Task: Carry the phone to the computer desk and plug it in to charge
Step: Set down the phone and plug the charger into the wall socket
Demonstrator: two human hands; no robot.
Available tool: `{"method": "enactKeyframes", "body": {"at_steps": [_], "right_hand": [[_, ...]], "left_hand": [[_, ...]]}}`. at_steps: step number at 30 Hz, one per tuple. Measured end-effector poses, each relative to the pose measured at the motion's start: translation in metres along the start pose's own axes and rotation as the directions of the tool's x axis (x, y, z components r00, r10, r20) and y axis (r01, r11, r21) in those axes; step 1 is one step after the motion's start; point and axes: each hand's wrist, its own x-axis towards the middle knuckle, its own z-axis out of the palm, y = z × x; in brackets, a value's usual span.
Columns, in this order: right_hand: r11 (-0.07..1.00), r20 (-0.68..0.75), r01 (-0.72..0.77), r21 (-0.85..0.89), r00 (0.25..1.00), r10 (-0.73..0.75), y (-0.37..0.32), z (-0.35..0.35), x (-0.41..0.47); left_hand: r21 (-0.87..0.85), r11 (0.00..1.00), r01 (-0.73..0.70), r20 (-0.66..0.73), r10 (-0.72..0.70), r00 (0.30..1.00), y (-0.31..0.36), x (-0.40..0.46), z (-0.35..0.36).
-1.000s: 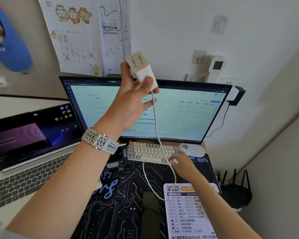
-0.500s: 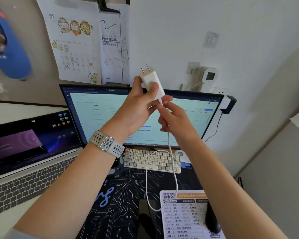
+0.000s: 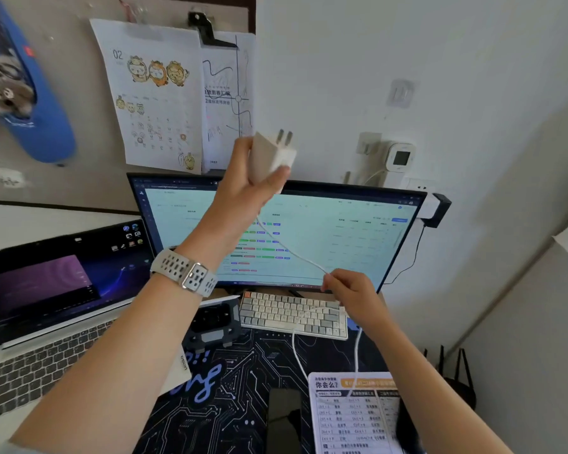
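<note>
Above the monitor: charger raised, phone on desk

Above the monitor (image 3: 309,231), the left hand (image 3: 243,198) grips the charger (image 3: 271,157), its 2 prongs pointing up-right toward the wall socket (image 3: 418,188) just above the monitor's right corner. Below the monitor, the right hand (image 3: 351,293) pinches the cable (image 3: 292,253). Further below lies the dark phone (image 3: 284,417), lengthwise toward the viewer, nearer the right hand.

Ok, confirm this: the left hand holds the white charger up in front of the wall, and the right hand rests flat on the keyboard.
Not quite. In the head view the right hand is not flat on the keyboard; it is raised above it, pinching the white cable. The rest holds: the left hand holds the white charger up in front of the wall.
</note>
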Motion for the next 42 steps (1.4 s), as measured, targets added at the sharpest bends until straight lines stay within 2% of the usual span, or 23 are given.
{"method": "enactKeyframes", "body": {"at_steps": [3,5,7,10,13,17,23,26,29,33,35,36,38,42], "right_hand": [[0.991,0.043,0.017,-0.131,0.999,-0.012,-0.006,-0.006,0.003],[0.991,0.043,0.033,-0.13,0.999,-0.028,-0.022,-0.009,0.003],[0.997,-0.002,0.073,0.027,0.997,-0.073,-0.047,-0.014,0.004],[0.937,-0.022,0.126,0.326,0.992,-0.126,-0.097,-0.026,0.003],[0.908,-0.046,0.141,0.394,0.99,-0.134,-0.126,-0.033,0.002],[0.874,-0.128,0.079,0.48,0.992,-0.02,-0.131,-0.029,-0.007],[0.763,-0.243,0.113,0.637,0.968,0.059,-0.137,-0.049,-0.009],[0.77,-0.311,0.161,0.617,0.949,0.05,-0.146,-0.068,-0.004],[0.787,-0.311,0.196,0.585,0.95,-0.006,-0.153,-0.087,0.0],[0.751,-0.375,0.254,0.61,0.927,-0.009,-0.163,-0.115,0.005],[0.745,-0.409,0.297,0.597,0.912,-0.036,-0.167,-0.127,0.006],[0.749,-0.433,0.321,0.579,0.9,-0.051,-0.168,-0.133,0.006],[0.762,-0.491,0.361,0.538,0.869,-0.064,-0.17,-0.144,0.005],[0.81,-0.607,0.387,0.441,0.793,-0.048,-0.165,-0.167,0.003]], "left_hand": [[0.076,0.996,0.039,-0.022,-0.037,0.999,-0.01,-0.007,0.005],[0.109,0.993,0.054,-0.013,-0.053,0.999,-0.014,-0.011,0.013],[0.168,0.985,0.041,-0.025,-0.037,0.999,-0.015,-0.014,0.022],[0.27,0.963,-0.016,-0.028,0.024,0.999,-0.016,-0.016,0.036],[0.41,0.907,-0.098,-0.055,0.132,0.99,-0.021,-0.021,0.053],[0.478,0.863,-0.161,-0.055,0.212,0.976,-0.033,-0.032,0.071],[0.376,0.925,-0.062,-0.044,0.085,0.995,-0.036,-0.033,0.073],[0.381,0.921,-0.086,-0.011,0.098,0.995,-0.036,-0.03,0.07],[0.451,0.883,-0.132,0.038,0.129,0.991,-0.037,-0.03,0.066],[0.497,0.85,-0.173,0.098,0.144,0.985,-0.038,-0.031,0.063],[0.4,0.913,-0.079,0.111,0.037,0.993,-0.04,-0.03,0.06],[0.289,0.957,0.019,0.122,-0.056,0.991,-0.041,-0.029,0.058],[0.135,0.974,0.182,0.144,-0.201,0.969,-0.044,-0.028,0.053],[0.185,0.962,0.202,0.145,-0.23,0.962,-0.051,-0.029,0.049]]}}
